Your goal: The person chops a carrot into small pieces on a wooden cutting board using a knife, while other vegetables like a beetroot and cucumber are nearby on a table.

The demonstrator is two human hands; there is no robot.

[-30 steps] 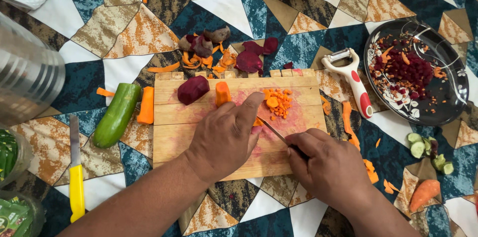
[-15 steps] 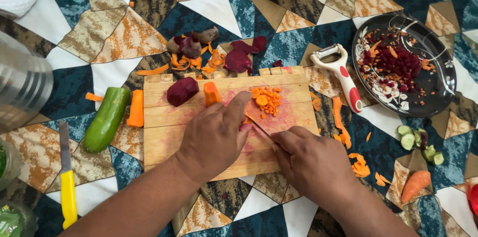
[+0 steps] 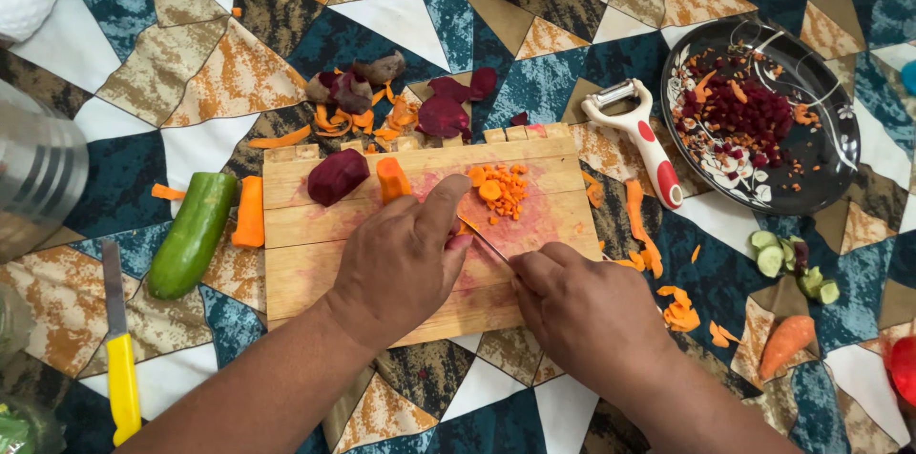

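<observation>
- Your left hand point(image 3: 401, 263) is lying palm down on the board point(image 3: 315, 268), its fingers point(image 3: 444, 206) curled over a bit of carrot that is almost wholly hidden; only an orange sliver is showing at the fingertips.
- Your right hand point(image 3: 587, 316) is gripping the knife point(image 3: 485, 240), fingers wrapped shut round the handle, which is hidden in the fist; the thin blade is slanting up and left, its tip touching the board just beside your left fingertips.
- Diced carrot point(image 3: 498, 191) is lying in a small heap on the pink-stained board, just beyond the blade.
- A carrot stub point(image 3: 392, 178) and a beet piece point(image 3: 338, 175) are sitting near the board's far edge, close together but apart.
- Peelings point(image 3: 382, 106) of beet and carrot are lying on the patterned cloth point(image 3: 191, 82) behind the board.
- A cucumber point(image 3: 191, 235) and a carrot stick point(image 3: 250, 212) are lying side by side left of the board; a yellow-handled knife point(image 3: 119, 359) is lying further left.
- A peeler point(image 3: 641, 137) is lying right of the board, between it and a dark plate point(image 3: 830, 173) holding chopped beet.
- A whole carrot point(image 3: 787, 344) and cucumber ends point(image 3: 787, 258) are lying at the right, well apart from your hands.
</observation>
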